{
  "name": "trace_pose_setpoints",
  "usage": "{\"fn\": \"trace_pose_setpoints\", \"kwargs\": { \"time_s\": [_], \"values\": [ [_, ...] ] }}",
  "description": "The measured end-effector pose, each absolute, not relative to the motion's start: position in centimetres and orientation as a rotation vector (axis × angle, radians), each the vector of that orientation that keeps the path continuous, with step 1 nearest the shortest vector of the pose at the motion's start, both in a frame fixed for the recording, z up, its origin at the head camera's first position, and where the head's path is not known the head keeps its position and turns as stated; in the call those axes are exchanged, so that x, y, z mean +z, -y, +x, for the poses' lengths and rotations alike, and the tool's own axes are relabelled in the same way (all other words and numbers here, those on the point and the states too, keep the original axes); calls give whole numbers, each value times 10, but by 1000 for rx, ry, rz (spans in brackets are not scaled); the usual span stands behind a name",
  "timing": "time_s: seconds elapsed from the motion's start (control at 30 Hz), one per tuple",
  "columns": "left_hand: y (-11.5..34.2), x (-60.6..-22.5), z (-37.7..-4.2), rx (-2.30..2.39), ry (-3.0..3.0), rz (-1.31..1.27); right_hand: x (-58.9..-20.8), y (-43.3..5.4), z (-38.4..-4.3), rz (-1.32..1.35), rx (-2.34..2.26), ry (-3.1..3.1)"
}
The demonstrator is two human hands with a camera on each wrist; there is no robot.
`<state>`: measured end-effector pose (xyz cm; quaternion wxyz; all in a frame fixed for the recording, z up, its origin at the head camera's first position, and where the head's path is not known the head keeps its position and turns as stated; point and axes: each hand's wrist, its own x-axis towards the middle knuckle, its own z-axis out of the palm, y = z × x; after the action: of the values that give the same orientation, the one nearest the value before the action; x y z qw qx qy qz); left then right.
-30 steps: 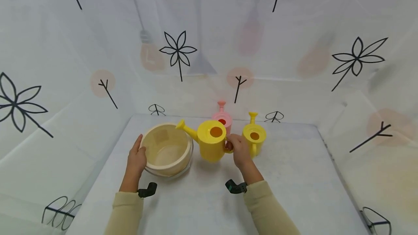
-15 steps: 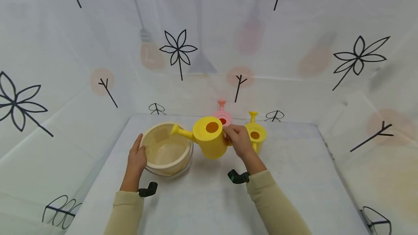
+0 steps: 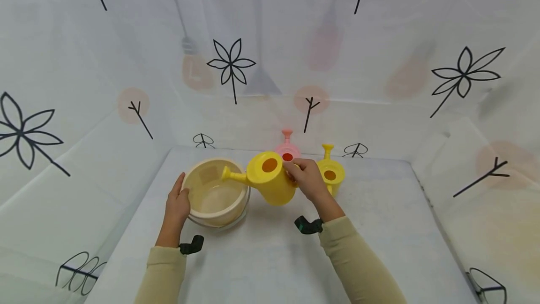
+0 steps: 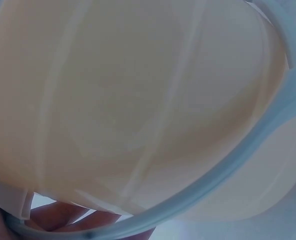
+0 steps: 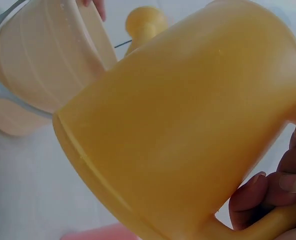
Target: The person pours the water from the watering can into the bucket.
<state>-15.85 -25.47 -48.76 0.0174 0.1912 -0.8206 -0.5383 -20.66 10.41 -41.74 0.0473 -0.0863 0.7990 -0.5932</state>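
Observation:
A cream bucket [image 3: 217,212] with a grey carrying handle [image 4: 223,165] stands on the table's left. My left hand [image 3: 177,205] grips its left side at the rim, and some of those fingers show below the bucket in the left wrist view. In my right hand [image 3: 310,179] is a yellow watering can [image 3: 274,184], held by its handle and tilted left above the table. Its spout reaches over the bucket's right rim. The can's body [image 5: 188,120] fills much of the right wrist view, with right-hand fingers [image 5: 250,197] curled round the handle. The bucket's contents are not visible.
Behind the held can stands a pink watering can [image 3: 288,150], partly hidden. A second yellow watering can [image 3: 333,172] is just right of my right hand, partly covered by it. White patterned cloth [image 3: 261,121] surrounds the white table [image 3: 379,229] at back and sides.
My right hand has lifted slightly and tipped the watering can leftward, bringing its spout over the bucket. My left hand and the bucket have stayed put.

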Motion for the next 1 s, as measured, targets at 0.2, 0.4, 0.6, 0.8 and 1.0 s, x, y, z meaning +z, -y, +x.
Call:
{"fn": "trace_pose_setpoints", "kwargs": {
  "time_s": [0.2,0.4,0.6,0.8,1.0],
  "values": [
    [254,-487,-160,-1676,2540,592,-415,-101,-208,-312,-1765,-2495],
    [255,-485,-159,-1680,2547,579,-409,-98,-208,-342,-1704,-2547],
    [255,-485,-159,-1685,2549,585,-402,-94,-207,-348,-1632,-2570],
    [256,-486,-159,-1678,2551,588,-397,-91,-206,-387,-1566,-2629],
    [256,-486,-158,-1682,2556,575,-397,-88,-208,-439,-1523,-2673]
  ]
}}
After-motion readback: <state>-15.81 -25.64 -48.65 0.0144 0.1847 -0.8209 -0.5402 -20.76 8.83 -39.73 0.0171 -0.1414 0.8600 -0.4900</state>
